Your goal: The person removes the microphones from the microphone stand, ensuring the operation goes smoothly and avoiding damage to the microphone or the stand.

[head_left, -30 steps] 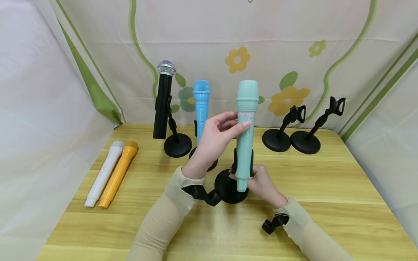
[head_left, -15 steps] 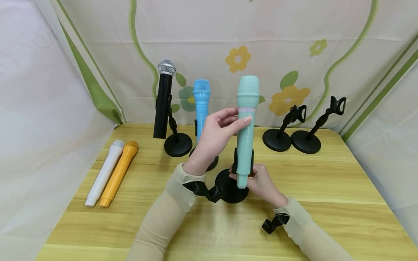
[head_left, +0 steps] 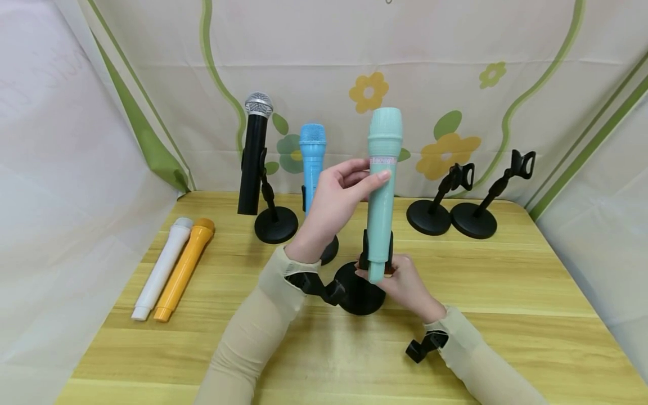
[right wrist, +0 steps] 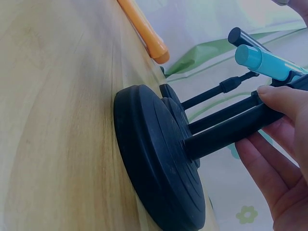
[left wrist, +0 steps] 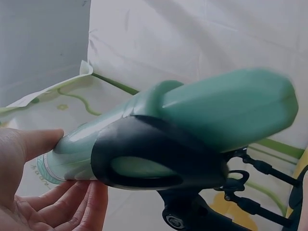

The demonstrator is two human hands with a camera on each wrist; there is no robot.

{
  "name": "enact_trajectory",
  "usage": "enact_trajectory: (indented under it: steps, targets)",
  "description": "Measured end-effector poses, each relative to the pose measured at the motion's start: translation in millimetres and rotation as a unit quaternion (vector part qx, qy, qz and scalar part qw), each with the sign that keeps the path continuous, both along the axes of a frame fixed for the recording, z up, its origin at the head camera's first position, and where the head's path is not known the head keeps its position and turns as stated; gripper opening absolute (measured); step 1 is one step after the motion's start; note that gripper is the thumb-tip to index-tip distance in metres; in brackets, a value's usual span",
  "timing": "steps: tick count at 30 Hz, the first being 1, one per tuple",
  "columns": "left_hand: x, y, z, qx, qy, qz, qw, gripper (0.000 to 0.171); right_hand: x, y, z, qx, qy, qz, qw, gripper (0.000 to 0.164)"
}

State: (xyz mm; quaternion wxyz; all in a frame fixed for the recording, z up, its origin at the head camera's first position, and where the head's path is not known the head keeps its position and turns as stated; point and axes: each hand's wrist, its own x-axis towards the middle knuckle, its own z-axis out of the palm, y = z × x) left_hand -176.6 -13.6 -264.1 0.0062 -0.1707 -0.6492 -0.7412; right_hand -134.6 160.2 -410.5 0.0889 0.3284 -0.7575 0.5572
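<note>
Head view: left hand point(head_left: 331, 199) pinches mint microphone point(head_left: 382, 219); right hand point(head_left: 406, 287) grips black stand point(head_left: 360, 299), pole point(right wrist: 216, 134) apparently mostly hidden.

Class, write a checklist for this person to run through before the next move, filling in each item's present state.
1. Left hand gripping the mint microphone: ok.
2. Clip around the mint microphone: ok.
3. Right hand holding the stand: ok.
4. Base resting on the table: ok.
5. Mint microphone fully seated: cannot tell.
6. White microphone and orange microphone mounted: not ok, both lie on the table.
</note>
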Motion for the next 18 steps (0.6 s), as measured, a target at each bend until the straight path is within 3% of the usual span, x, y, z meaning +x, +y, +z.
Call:
enact_trajectory:
  steps: [16,18]
  targets:
    - [-11.4,2.7,8.7,0.008,-0.003,0.011,0.9999,0.037,1.2,0.4,0.4,0.014,-0.027,-0.018,0.999,0.017]
    - [-13.0,3.3,9.5,0.011,-0.004,0.012,0.9999,0.037,-2.5,3.0,-8.5,0.013,-0.032,-0.016,0.999,0.017]
